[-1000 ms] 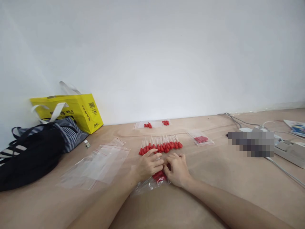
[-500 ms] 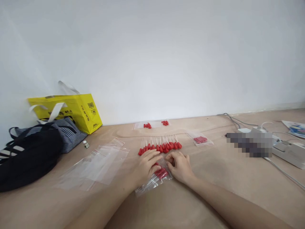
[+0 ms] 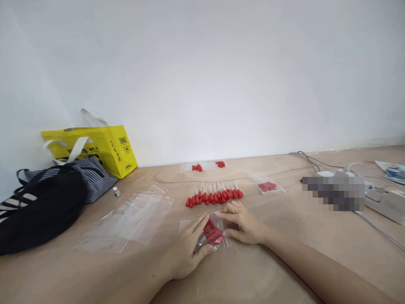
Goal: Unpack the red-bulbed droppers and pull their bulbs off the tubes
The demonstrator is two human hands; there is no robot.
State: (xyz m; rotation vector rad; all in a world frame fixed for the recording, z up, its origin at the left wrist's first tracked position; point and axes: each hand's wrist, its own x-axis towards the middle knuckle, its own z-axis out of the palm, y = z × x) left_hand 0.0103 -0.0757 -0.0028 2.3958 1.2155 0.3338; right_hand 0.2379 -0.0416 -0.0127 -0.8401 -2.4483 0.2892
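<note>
In front of me on the table is a clear zip bag [image 3: 214,233] with red-tipped thin sticks inside. My left hand [image 3: 190,249] holds its left side, the thumb at the near edge and the fingers along the top. At the bag's right end, my right hand [image 3: 242,223] pinches the zip edge, its fingers bent. Just beyond lies a row of loose white sticks with red bulb-shaped tips [image 3: 213,196], tips towards me. Part of the held bag is hidden under my left hand.
Flat clear zip bags [image 3: 133,219] overlap on the left. A filled zip bag [image 3: 267,185] lies at right, another bag with red tips [image 3: 209,166] by the wall. Further left are a small bottle [image 3: 117,192], yellow bag [image 3: 122,154] and black bag [image 3: 47,207]; cables and a power strip [image 3: 386,204] lie right.
The held bag has turned, so its zip edge now faces right. My left hand has come nearer to me and its thumb has moved to the near side; my right hand has shifted slightly right.
</note>
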